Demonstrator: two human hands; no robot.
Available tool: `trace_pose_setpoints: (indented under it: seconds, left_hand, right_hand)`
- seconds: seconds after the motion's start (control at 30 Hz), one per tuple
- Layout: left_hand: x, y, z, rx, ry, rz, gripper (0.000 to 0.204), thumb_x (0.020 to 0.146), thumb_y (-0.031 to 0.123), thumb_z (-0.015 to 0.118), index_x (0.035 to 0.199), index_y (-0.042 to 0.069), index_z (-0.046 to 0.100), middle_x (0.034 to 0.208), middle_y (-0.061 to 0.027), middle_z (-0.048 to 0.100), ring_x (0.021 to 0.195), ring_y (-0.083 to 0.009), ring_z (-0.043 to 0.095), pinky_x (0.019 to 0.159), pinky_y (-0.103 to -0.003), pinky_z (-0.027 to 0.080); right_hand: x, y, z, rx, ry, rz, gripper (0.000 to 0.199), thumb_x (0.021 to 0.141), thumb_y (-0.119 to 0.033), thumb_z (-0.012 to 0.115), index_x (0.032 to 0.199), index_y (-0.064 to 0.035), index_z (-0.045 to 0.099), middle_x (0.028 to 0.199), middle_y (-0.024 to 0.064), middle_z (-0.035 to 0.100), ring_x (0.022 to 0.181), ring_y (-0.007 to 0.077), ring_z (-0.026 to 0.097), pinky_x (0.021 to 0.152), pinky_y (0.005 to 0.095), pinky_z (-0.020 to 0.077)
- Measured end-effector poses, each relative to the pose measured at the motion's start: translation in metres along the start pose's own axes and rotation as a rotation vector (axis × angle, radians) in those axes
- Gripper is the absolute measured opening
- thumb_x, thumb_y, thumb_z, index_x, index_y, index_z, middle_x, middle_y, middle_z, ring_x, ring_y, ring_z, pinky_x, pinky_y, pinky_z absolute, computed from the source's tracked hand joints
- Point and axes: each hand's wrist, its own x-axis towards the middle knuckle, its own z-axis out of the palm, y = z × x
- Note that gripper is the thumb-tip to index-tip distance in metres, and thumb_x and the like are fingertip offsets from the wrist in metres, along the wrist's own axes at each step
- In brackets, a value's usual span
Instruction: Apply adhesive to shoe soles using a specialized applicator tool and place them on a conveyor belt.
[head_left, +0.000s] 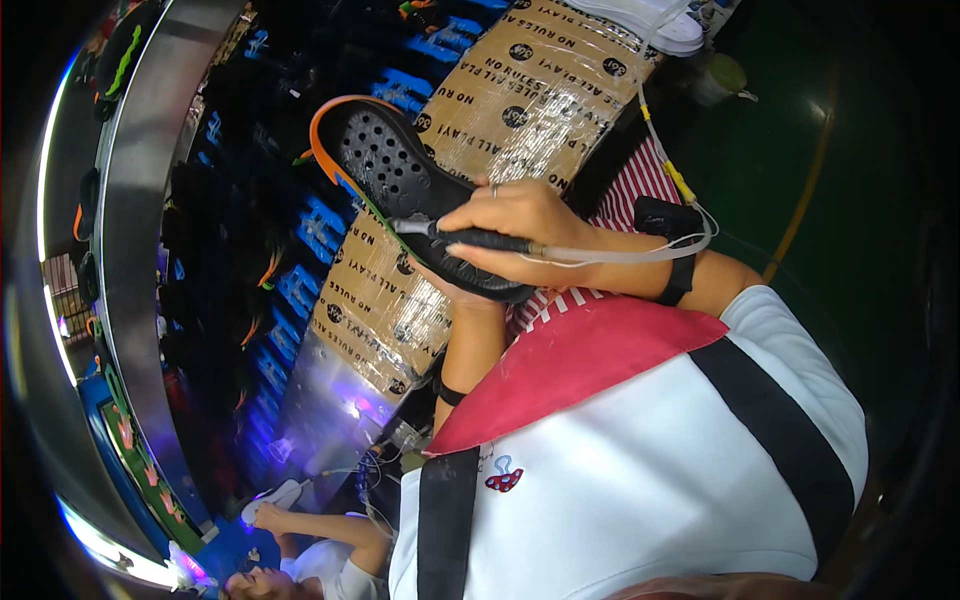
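Observation:
A black shoe sole [381, 150] with round holes and an orange and green edge is tilted in front of me, above the cardboard. My left hand [452, 287] grips it from below near its near end; most of those fingers are hidden under the sole. My right hand [525, 222] is closed around a pen-shaped tool [487, 239] with a black grip and a grey tip. The tip points left and meets the sole's inner edge around its middle. A pale hose [640, 258] runs from the tool's back end along my right forearm.
Printed cardboard [500, 120] under clear film covers the bench. Beyond it, dark soles sit among blue holders [320, 230], beside a metal rail [140, 200]. White shoes [660, 22] lie at the far end. At lower left a person [335, 550] holds a white shoe [270, 500].

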Motion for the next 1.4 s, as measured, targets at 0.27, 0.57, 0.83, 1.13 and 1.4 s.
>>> trace_pose_setpoints:
  seconds: [0.27,0.57,0.83,1.13,1.4]
  left_hand:
    - [-0.007,0.029,-0.041,-0.218,0.215,0.008,0.078,0.072,0.061,0.056,0.131,0.013,0.037,0.13,-0.0226,0.038,0.115,-0.0419,0.041,0.093,-0.053,0.04]
    - [-0.001,0.059,-0.033,-0.027,-0.083,0.134,0.09,0.072,0.066,0.053,0.136,0.008,0.026,0.132,-0.0265,0.033,0.116,-0.0461,0.038,0.089,-0.058,0.04]
    - [0.0,0.073,-0.015,0.153,-0.036,0.09,0.099,0.068,0.073,0.048,0.135,0.004,0.025,0.125,-0.0312,0.037,0.106,-0.0453,0.047,0.086,-0.05,0.046]
    - [0.005,0.089,0.0,0.361,-0.024,-0.07,0.102,0.065,0.07,0.055,0.134,0.001,0.026,0.125,-0.0323,0.038,0.106,-0.045,0.048,0.085,-0.051,0.046]
    - [0.004,0.101,0.004,0.475,0.251,-0.093,0.09,0.071,0.063,0.043,0.132,-0.002,0.03,0.12,-0.0377,0.04,0.098,-0.0493,0.052,0.075,-0.048,0.051]
  right_hand:
    - [-0.003,-0.013,-0.007,0.393,-0.138,0.289,0.023,0.072,-0.005,0.069,0.094,0.0003,0.065,0.078,0.0109,0.065,0.069,0.0163,0.063,0.063,0.0246,0.0479]
    - [-0.004,-0.018,-0.02,0.502,-0.45,0.479,0.025,0.074,-0.015,0.068,0.095,-0.0018,0.065,0.084,0.0119,0.066,0.073,0.0164,0.064,0.065,0.0259,0.0482]
    - [-0.012,-0.016,-0.017,0.48,-0.669,0.351,0.026,0.074,-0.013,0.069,0.098,-0.0049,0.065,0.083,0.0144,0.065,0.073,0.0216,0.063,0.064,0.0272,0.0474]
    - [-0.017,-0.012,-0.014,0.468,-0.651,0.194,0.024,0.075,-0.013,0.068,0.097,-0.0056,0.066,0.072,0.0118,0.063,0.062,0.0219,0.06,0.057,0.0299,0.0457]
    - [-0.02,-0.008,-0.015,0.375,-0.653,0.08,0.023,0.074,-0.013,0.069,0.096,-0.0066,0.066,0.071,0.0101,0.062,0.061,0.0228,0.06,0.055,0.0294,0.0456]
